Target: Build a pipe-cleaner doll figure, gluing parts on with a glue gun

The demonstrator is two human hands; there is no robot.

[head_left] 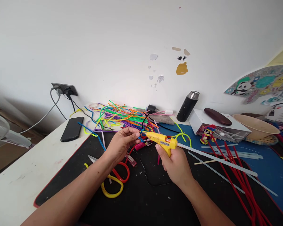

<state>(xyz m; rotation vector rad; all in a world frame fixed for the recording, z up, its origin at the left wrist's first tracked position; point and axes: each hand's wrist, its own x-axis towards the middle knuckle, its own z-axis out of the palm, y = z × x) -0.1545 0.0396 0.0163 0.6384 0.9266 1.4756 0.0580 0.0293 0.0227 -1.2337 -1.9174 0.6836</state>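
Note:
My right hand [176, 166] is closed around the handle of a yellow hot glue gun [161, 139], its nozzle pointing left. A long whitish glue stick [217, 158] sticks out of its back end. My left hand [121, 142] pinches a small blue pipe-cleaner piece [142, 135] right at the nozzle; its exact shape is partly hidden by my fingers and the gun. Just below lies a small pink item [140, 146] I cannot make out clearly. Scissors with one red and one yellow handle [112, 195] lie under my left forearm.
Loose colourful pipe cleaners [122, 116] are heaped along the wall. A black phone [72, 129] lies at left. Toward the right are a black flask [188, 106], a white box [200, 121], a small figure [207, 134], a bowl [256, 125] and red pipe cleaners [245, 188].

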